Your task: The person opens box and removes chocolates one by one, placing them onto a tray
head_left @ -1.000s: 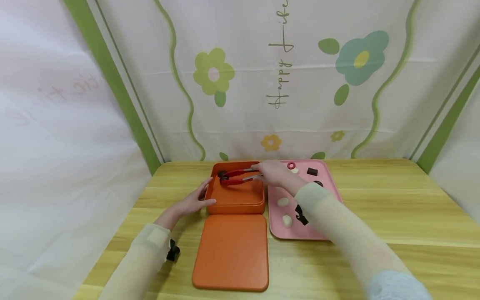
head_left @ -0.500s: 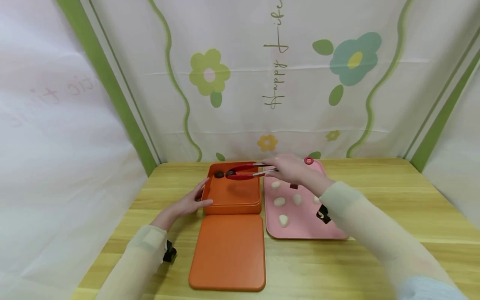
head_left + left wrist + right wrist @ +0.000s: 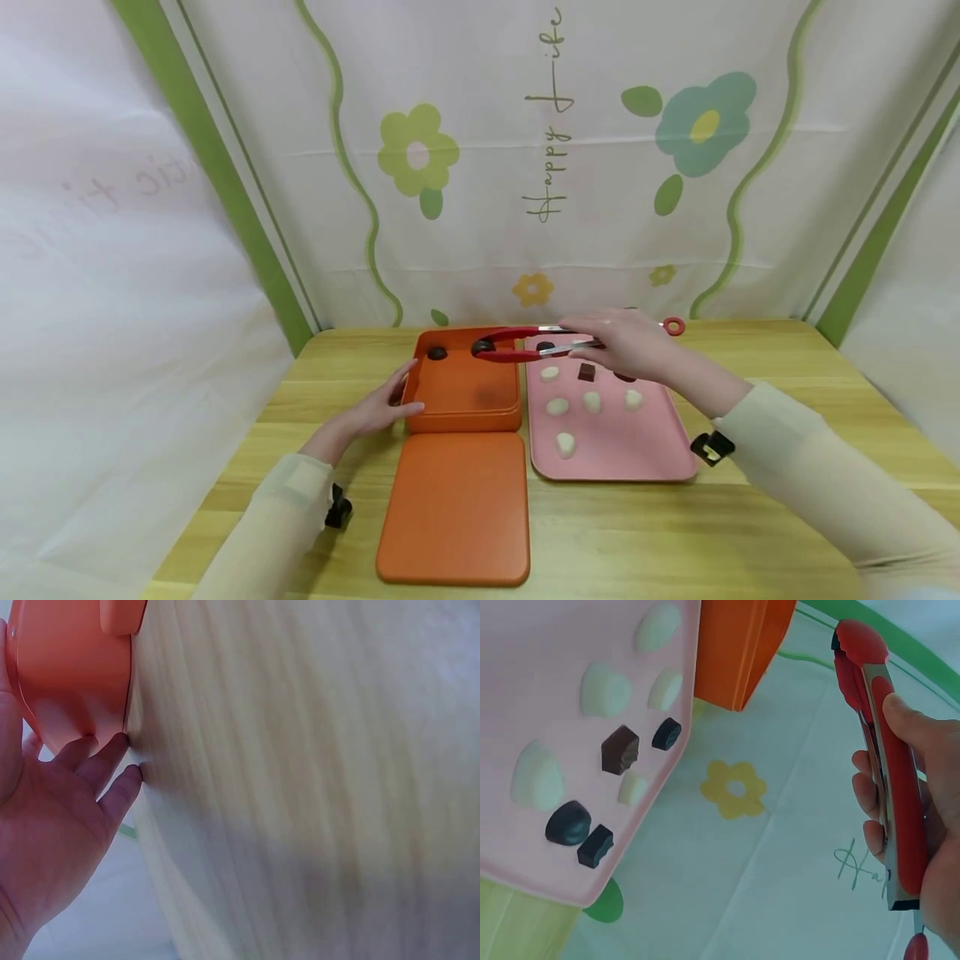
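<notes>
In the head view my left hand (image 3: 382,407) rests against the left side of an orange box (image 3: 465,422), thumb near its front corner. The left wrist view shows its fingers spread against the outer wall. My right hand (image 3: 622,342) grips red-and-metal tongs (image 3: 510,356), whose tips hang over the box's right half. A dark patch shows between those tips; I cannot tell whether it is a held piece. One dark chocolate-like piece (image 3: 437,353) lies at the box's back left. The right wrist view shows the right thumb (image 3: 907,724) along the tongs' red grip.
A pink tray (image 3: 622,462) stands right of the box. On it lie several white rounded pieces (image 3: 566,445) and dark pieces (image 3: 620,750). The orange lid (image 3: 453,508) lies flat in front of the box. A printed cloth (image 3: 465,208) hangs behind the wooden table (image 3: 787,433).
The right hand and tongs have moved right, from the box's back left to over its right half. One dark piece stays at the back left. The left hand keeps its place.
</notes>
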### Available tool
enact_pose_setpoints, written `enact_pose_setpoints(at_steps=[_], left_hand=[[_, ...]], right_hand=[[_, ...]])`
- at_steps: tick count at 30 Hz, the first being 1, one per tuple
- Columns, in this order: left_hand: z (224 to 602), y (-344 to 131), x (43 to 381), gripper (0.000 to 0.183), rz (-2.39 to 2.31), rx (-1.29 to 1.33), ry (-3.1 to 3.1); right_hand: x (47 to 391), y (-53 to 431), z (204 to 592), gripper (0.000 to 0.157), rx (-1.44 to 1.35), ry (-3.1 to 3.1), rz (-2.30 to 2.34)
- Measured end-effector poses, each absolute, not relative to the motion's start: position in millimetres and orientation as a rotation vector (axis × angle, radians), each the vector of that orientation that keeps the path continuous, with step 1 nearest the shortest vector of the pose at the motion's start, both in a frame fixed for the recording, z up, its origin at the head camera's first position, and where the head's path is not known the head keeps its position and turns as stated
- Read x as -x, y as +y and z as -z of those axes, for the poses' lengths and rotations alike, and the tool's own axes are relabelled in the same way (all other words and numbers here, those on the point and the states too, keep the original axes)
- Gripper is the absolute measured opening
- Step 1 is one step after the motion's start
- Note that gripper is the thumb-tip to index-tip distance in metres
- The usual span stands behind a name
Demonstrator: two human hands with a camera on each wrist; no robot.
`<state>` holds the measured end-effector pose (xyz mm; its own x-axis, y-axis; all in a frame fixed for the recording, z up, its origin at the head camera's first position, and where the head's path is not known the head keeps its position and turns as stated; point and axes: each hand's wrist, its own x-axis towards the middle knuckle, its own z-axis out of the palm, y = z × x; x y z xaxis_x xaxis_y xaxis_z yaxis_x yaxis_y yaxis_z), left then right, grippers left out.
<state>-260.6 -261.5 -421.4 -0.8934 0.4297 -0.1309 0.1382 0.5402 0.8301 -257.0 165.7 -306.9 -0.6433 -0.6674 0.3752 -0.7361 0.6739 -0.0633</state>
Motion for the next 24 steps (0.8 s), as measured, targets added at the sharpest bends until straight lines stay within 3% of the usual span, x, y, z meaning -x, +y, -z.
enact_pose_setpoints(at_steps=[10, 24], left_hand=[[422.2, -260.7, 260.7, 0.087, -1.251, -0.465, 2.489], [423.9, -261.8, 263.3, 0.089, -1.226, -0.449, 2.486]], right_hand=[[231.6, 204.2, 303.9, 0.053, -1.122, -2.545, -0.287], [198.5, 245.8, 319.3, 0.049, -1.058, -2.539, -0.249]])
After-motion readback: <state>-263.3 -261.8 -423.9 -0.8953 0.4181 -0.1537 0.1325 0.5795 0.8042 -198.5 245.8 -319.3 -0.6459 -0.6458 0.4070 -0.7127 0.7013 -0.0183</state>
